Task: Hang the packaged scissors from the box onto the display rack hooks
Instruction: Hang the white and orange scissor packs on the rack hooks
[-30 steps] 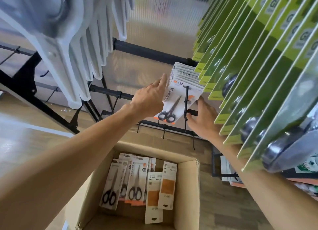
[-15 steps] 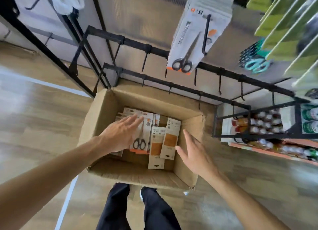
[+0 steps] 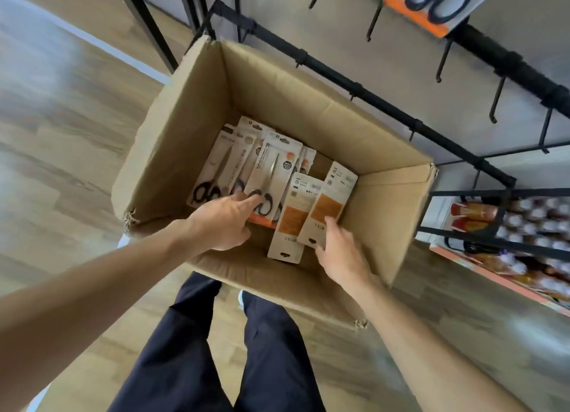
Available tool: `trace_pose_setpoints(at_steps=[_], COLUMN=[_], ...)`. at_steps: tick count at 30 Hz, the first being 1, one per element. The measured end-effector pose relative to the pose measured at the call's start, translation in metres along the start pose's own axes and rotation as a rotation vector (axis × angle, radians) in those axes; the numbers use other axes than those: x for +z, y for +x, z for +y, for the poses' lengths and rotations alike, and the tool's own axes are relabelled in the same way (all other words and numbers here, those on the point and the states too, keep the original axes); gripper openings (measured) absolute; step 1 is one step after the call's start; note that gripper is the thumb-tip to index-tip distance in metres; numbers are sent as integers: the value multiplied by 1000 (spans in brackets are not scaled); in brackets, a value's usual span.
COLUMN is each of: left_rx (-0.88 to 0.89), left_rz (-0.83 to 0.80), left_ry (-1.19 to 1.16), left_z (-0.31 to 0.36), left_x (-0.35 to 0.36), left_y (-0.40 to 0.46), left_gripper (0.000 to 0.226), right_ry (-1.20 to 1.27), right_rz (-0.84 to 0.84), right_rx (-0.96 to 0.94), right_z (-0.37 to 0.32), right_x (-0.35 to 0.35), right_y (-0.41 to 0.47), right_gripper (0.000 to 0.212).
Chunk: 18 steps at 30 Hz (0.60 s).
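An open cardboard box (image 3: 185, 128) stands on the floor below the black display rack (image 3: 481, 41). Inside lie several packaged scissors; the top face-up pack (image 3: 273, 171) shows black handles. Two packs lie face down with orange panels, the right one (image 3: 328, 208) overlapping the left one (image 3: 291, 223). My left hand (image 3: 220, 225) reaches into the box, its fingertips touching the lower end of the face-up pack. My right hand (image 3: 340, 254) grips the near end of the right face-down pack. One hung pack (image 3: 438, 4) shows at the top right.
Bare black hooks (image 3: 374, 20) stick out from the rack bars above the box. A wire basket with bottles (image 3: 524, 226) sits low on the right. My legs in dark trousers (image 3: 216, 350) stand against the box's near wall on a wooden floor.
The view has tilted down from the rack to the box. Both hands left the hung packs, dropped into the box, and now rest on packs there.
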<state>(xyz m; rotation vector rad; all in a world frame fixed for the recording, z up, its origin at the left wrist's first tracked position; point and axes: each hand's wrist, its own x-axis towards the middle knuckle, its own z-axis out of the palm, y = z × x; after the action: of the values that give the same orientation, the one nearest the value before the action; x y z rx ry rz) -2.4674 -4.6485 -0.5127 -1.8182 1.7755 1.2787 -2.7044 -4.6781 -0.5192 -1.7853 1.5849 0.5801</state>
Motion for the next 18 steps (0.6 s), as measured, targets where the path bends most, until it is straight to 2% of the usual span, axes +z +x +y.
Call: trace_pose_setpoints(at_steps=[4, 9, 13, 15, 18], left_rx=[-49, -105, -152, -197, -286], left_rz=[-101, -202, 11, 56, 68], left_ry=[-13, -182, -393, -399, -402], left_z=[17, 41, 35, 28, 52], left_x=[31, 68, 84, 103, 82], left_y=[31, 63, 109, 132, 121], left_gripper=[72, 78, 63, 56, 47], right_ry=[61, 354, 337, 299, 308], right_rz=[-105, -131, -90, -97, -96], right_rx=[150, 224, 254, 235, 198], right_z=[13, 18, 19, 21, 24], right_x=[26, 55, 70, 74, 77], right_y=[36, 71, 74, 71, 68], right_gripper=[99, 131, 131, 122, 116])
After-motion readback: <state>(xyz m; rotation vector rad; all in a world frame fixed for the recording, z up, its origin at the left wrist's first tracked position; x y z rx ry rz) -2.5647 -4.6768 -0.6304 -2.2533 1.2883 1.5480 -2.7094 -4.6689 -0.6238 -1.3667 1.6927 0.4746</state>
